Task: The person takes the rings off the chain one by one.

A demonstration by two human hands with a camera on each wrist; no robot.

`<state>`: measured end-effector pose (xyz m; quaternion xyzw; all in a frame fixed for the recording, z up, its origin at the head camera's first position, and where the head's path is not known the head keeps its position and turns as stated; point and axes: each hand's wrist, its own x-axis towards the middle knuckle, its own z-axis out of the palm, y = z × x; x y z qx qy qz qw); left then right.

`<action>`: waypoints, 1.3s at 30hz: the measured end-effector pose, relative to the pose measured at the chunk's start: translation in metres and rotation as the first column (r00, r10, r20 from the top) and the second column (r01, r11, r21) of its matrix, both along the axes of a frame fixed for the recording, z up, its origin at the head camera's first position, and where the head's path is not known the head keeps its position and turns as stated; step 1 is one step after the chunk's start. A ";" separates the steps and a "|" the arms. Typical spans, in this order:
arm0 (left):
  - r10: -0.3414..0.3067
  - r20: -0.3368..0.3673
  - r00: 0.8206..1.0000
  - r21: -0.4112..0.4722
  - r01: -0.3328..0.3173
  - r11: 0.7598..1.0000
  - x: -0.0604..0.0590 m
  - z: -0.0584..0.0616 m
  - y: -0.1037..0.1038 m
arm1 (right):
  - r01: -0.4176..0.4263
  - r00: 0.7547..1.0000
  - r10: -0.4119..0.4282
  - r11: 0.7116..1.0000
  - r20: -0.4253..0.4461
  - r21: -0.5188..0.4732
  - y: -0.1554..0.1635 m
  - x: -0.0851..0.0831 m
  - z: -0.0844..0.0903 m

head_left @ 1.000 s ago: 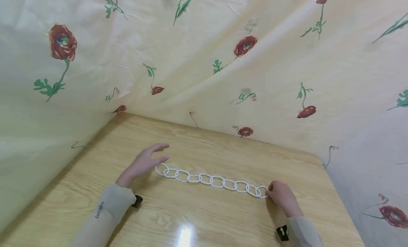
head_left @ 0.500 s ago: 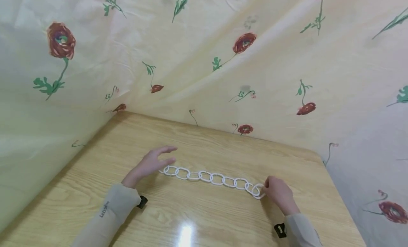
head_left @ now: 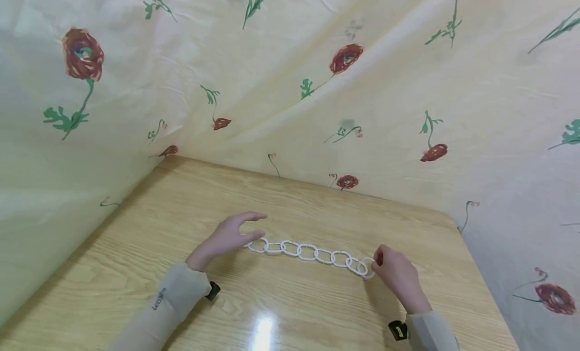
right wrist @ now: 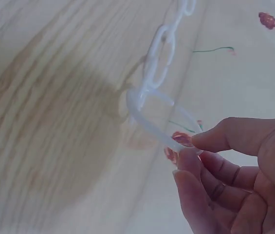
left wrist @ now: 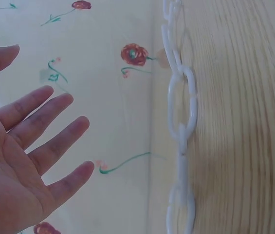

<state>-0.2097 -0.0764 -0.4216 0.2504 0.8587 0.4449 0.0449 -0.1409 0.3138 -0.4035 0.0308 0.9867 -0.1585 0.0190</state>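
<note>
Nearest, at the bottom of the head view, come a pale beige fabric left sleeve (head_left: pixel 167 300) with a line of dark lettering (too blurred to read) and a matching right sleeve (head_left: pixel 430 328). At each cuff shows a small black device, one on the left wrist (head_left: pixel 213 291) and one on the right wrist (head_left: pixel 398 330). Between the sleeves, a bright white patch of glare (head_left: pixel 263 333) shines on the light tan, wood-grained tabletop (head_left: pixel 294 305).

Beyond the cuffs, the bare right hand (head_left: pixel 399 273) pinches the end link of a white, plastic-looking chain of oval links (left wrist: pixel 182 168) between thumb and index finger. That link is tilted, its pinched side raised off the wood. The chain lies across the tabletop in one slightly wavy line, roughly along the back edge. Over its other end is the bare left hand (head_left: pixel 231 233), hiding part of the links in the head view; its fingers are extended and spread, the thumb well apart from them, and the left wrist view shows nothing in its grasp.

Farthest off, past the table's back edge, rises a creased cream sheet (head_left: pixel 272 64) printed with red flowers and green stems.
</note>
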 end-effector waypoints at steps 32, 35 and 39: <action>-0.068 -0.016 0.998 0.112 0.069 0.991 0.009 0.013 0.054 | -0.034 0.925 0.084 0.990 -0.370 0.139 -0.038 0.006 0.039; -0.079 -0.010 0.997 0.121 0.080 0.989 0.008 0.014 0.057 | -0.036 0.923 0.089 0.989 -0.375 0.145 -0.045 0.007 0.045; -0.104 -0.010 0.995 0.131 0.104 0.986 0.007 0.013 0.062 | -0.039 0.920 0.094 0.988 -0.380 0.150 -0.053 0.006 0.051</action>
